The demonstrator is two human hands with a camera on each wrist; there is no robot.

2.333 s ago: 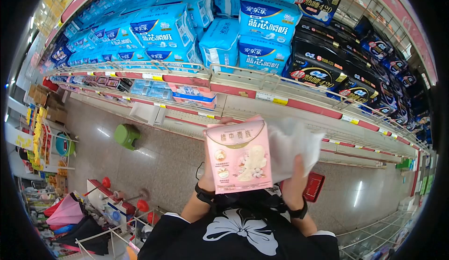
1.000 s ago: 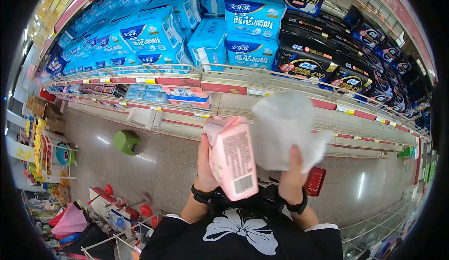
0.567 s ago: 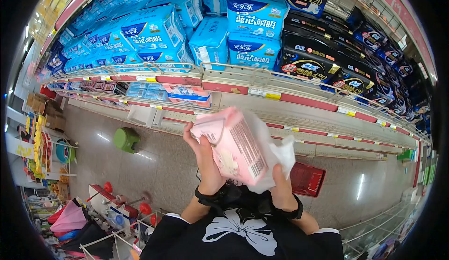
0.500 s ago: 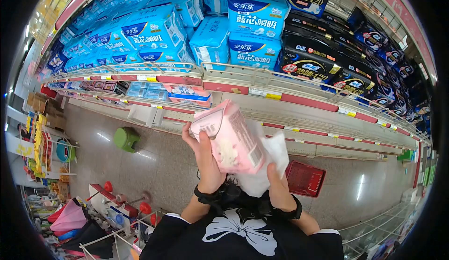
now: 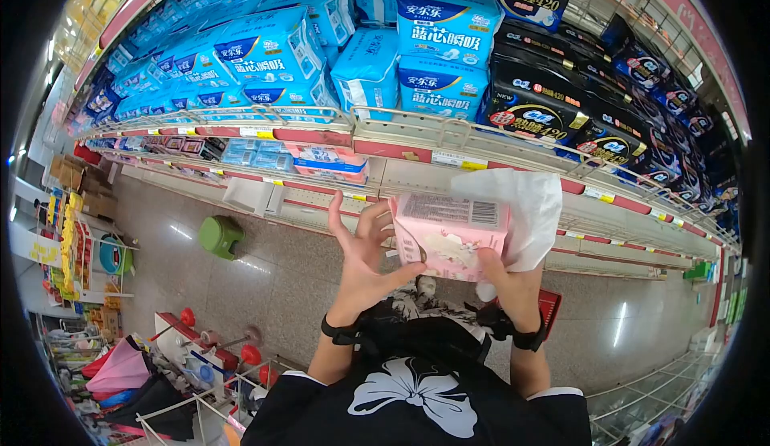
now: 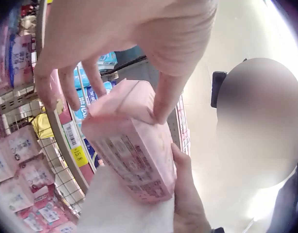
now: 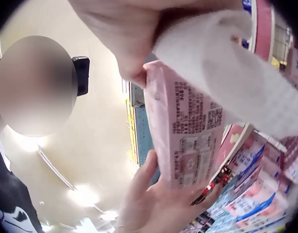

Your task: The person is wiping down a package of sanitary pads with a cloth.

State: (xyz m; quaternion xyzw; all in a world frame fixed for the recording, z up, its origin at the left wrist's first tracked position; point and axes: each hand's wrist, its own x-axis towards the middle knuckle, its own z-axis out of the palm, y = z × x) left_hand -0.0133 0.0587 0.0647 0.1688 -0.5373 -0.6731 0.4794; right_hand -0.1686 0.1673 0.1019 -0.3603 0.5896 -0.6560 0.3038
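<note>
A pink pack of sanitary pads (image 5: 451,247) is held sideways in front of the chest, its barcode side facing up. My right hand (image 5: 517,292) grips its right end, thumb on the printed front, with a white cloth (image 5: 539,217) between palm and pack. Most of the right fingers are hidden behind cloth and pack. At the opposite end my left hand (image 5: 361,273) has its fingers spread and its thumb tip at the lower corner. From the left wrist, the thumb lies against the folded end of the pack (image 6: 134,150) while the other fingers stand apart from it.
Ahead, a wire-fronted shelf (image 5: 401,141) carries stacked blue packs (image 5: 265,53) and black packs (image 5: 537,105). Pink packs (image 5: 329,163) lie on the shelf below. A green stool (image 5: 220,237) stands on the floor to the left, and a red basket (image 5: 550,306) is partly hidden behind the right arm.
The pack has turned from tilted upright to sideways and shifted right. My left hand has let go of its grip and spread its fingers; my right hand now holds the pack through the cloth.
</note>
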